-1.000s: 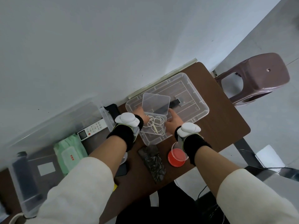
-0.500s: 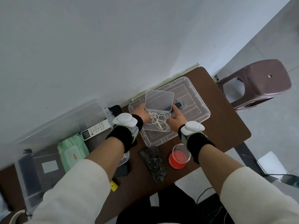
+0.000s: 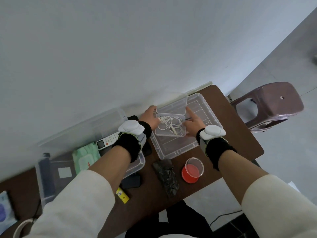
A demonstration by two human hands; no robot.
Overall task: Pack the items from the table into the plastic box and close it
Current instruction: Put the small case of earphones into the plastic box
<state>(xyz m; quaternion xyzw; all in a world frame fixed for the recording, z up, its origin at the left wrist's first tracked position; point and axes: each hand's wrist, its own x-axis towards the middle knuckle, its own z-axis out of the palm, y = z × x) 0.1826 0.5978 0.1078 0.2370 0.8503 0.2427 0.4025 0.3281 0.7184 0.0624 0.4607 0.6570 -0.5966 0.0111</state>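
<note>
Both hands hold a small clear hinged case [image 3: 171,133] between them, over the far part of a large clear ribbed tray [image 3: 178,151] that lies on the brown table [image 3: 240,138]. Whether the case rests on the tray or is held just above it cannot be told. The left hand [image 3: 150,116] grasps the case's left side, its fingers curled at the edge where a white earphone cable [image 3: 171,123] lies coiled inside, and its thumb is up by the corner of the raised case lid [image 3: 171,104]. The right hand [image 3: 194,122] grips the right side, its index finger [image 3: 190,111] stretched up along the lid's right edge and its other fingers bent against the base. The case lid stands open, tilted back toward the wall. Each wrist carries a white device on a black band. The plastic box [image 3: 40,170] sits well to the left of the hands, under the left forearm, and holds a green pack of wet wipes [image 3: 84,156], a white remote control [image 3: 107,140] and a dark bottle [image 3: 46,176]. On the table nearer the person, below the tray, lie a dark crumpled packet [image 3: 166,177] and, to its right, a round clear dish with a red bottom [image 3: 193,171], which is just beside the right forearm. A black flat object [image 3: 132,181] and a small yellow item [image 3: 122,195] lie beside the left sleeve. A brown plastic stool [image 3: 271,103] stands on the floor beyond the table's right end.
</note>
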